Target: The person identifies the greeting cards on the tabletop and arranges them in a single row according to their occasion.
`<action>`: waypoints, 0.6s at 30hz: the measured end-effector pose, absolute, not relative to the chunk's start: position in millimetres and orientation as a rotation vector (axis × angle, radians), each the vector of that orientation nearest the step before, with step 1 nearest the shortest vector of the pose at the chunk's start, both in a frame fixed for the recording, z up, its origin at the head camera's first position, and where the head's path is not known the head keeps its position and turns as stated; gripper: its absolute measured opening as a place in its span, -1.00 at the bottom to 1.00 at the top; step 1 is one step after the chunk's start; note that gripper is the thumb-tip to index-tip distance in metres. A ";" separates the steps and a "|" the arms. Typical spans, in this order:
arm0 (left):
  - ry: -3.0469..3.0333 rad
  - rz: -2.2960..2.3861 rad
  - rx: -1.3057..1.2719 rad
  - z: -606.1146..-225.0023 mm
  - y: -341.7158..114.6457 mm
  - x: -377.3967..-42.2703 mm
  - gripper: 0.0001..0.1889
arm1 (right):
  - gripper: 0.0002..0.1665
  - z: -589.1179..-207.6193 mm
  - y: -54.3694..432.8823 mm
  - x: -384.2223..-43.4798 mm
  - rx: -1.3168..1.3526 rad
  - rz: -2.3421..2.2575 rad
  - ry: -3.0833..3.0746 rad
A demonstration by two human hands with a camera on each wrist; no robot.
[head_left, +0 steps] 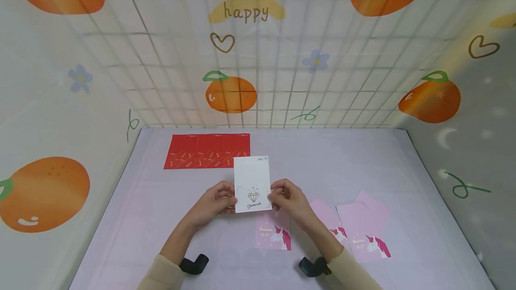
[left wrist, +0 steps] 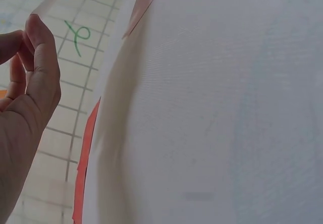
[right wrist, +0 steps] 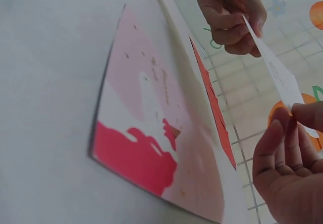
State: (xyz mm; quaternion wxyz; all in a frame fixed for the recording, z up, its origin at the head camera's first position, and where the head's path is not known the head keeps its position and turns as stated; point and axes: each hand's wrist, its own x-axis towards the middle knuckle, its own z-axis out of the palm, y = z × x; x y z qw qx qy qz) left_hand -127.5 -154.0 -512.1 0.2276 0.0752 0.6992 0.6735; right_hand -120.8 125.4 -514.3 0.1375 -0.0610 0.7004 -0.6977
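A white card [head_left: 252,177] printed with a diamond drawing and the word "Diamonds" is held up above the table, facing the head camera. My left hand [head_left: 215,201] pinches its left edge between thumb and fingers. On the opposite edge, my right hand [head_left: 291,201] pinches it the same way. Below the card lies a pink unicorn card [head_left: 268,234], partly covered in the head view. The right wrist view shows that pink card [right wrist: 146,118] close up, flat on the table, with the white card [right wrist: 275,67] edge-on between both hands.
Red cards [head_left: 207,152] with gold marks lie side by side at the back left, their right corner behind the white card. More pink unicorn cards [head_left: 363,232] lie overlapping at the right of the table [head_left: 121,232]. Curtains with orange prints surround the table.
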 end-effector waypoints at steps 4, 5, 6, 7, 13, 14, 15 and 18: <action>1.930 1.867 0.192 -513.9 -154.1 -127.3 -0.65 | -0.73 -516.0 124.6 -119.8 -0.168 -2.026 2.022; 1.939 1.867 0.184 -514.3 -153.7 -127.2 -0.65 | -0.73 -516.4 124.5 -119.7 -0.165 -2.028 2.023; 1.949 1.868 0.175 -514.8 -153.2 -127.2 -0.65 | -0.74 -516.7 124.4 -119.7 -0.161 -2.033 2.021; 1.964 1.869 0.165 -514.9 -152.7 -127.0 -0.65 | -0.74 -517.3 124.4 -119.9 -0.159 -2.037 2.023; 2.077 1.871 0.132 -515.0 -146.0 -128.3 -0.63 | -0.75 -521.4 126.1 -124.6 -0.166 -2.055 2.087; 2.094 1.868 0.130 -514.9 -144.7 -129.1 -0.63 | -0.75 -521.6 126.3 -125.7 -0.166 -2.058 2.101; 2.110 1.864 0.126 -514.5 -143.4 -129.8 -0.63 | -0.75 -521.5 126.7 -126.9 -0.161 -2.060 2.111; 2.147 1.855 0.103 -513.8 -139.6 -134.2 -0.65 | -0.75 -520.6 127.6 -130.6 -0.131 -2.065 2.132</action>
